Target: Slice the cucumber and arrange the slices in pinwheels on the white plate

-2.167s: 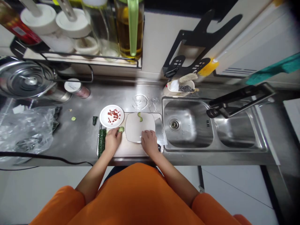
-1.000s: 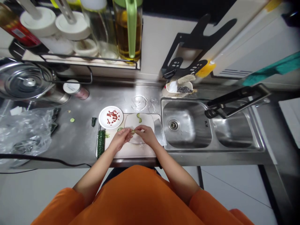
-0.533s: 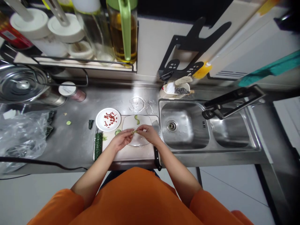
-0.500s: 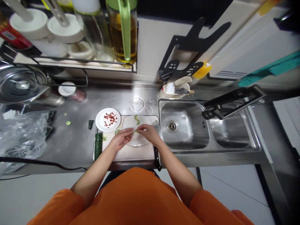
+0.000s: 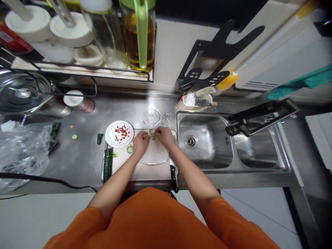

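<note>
Centrally, both hands (image 5: 140, 143) (image 5: 164, 136) curled (grip unclear), flanking cucumber slices (image 5: 152, 136), squarish plate (image 5: 155, 155) beneath, red bottle (image 5: 17, 44), label (image 5: 5, 37) unreadable.

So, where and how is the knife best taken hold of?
I would grip the knife by its black handle, coming from the person's side, probably with the right hand. The handle points toward the person, near the front edge of the counter, while the blade points away, partly hidden by the right forearm.

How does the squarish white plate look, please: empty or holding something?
Not empty: dark-edged green slices lie near the far edge of the squarish white plate.
</note>
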`<state>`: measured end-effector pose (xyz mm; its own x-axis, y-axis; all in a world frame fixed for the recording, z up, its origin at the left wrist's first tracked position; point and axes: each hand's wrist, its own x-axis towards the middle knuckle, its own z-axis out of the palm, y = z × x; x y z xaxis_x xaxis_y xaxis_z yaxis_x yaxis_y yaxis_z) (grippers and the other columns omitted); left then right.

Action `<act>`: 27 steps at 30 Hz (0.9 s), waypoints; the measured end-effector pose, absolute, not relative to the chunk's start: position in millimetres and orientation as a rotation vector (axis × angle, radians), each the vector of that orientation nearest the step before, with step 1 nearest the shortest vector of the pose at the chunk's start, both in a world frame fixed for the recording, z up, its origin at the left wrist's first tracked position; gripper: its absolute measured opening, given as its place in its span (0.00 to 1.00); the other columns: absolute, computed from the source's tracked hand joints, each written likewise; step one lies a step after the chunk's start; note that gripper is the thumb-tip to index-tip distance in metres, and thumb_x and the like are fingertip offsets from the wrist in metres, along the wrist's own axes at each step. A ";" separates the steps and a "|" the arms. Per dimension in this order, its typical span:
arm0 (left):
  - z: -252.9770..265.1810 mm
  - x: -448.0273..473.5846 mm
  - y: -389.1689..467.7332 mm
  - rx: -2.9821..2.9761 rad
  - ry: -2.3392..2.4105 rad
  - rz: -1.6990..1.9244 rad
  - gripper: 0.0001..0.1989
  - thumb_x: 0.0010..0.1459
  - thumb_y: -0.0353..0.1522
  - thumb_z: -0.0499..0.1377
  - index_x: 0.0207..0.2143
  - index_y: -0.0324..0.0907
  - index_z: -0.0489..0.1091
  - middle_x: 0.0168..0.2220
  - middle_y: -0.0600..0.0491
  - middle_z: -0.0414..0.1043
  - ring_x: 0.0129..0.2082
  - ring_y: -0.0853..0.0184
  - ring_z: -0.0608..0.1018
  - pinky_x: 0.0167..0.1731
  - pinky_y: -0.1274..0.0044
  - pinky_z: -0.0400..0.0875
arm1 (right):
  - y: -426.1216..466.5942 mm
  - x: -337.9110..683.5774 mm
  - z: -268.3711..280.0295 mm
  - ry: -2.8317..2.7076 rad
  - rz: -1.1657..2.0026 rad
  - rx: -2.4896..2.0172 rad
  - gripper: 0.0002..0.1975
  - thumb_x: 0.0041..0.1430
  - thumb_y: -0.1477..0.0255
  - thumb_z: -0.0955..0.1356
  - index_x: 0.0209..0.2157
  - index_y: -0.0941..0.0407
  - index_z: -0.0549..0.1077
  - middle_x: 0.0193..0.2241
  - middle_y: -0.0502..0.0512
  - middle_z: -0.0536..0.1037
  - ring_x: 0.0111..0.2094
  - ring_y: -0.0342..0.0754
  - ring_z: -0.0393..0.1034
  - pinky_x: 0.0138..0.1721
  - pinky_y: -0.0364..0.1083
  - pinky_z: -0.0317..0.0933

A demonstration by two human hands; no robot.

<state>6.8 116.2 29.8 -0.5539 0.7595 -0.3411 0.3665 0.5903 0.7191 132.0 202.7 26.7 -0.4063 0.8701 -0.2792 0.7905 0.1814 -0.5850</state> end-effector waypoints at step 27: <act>12.7 9.5 121.0 1.081 2.210 0.732 0.08 0.54 0.35 0.57 0.37 0.45 0.72 0.32 0.53 0.77 0.33 0.66 0.77 0.36 0.77 0.65 | 194.4 129.0 26.4 -2.507 0.770 -1.731 0.09 0.57 0.70 0.62 0.33 0.53 0.74 0.31 0.54 0.76 0.41 0.53 0.60 0.35 0.45 0.51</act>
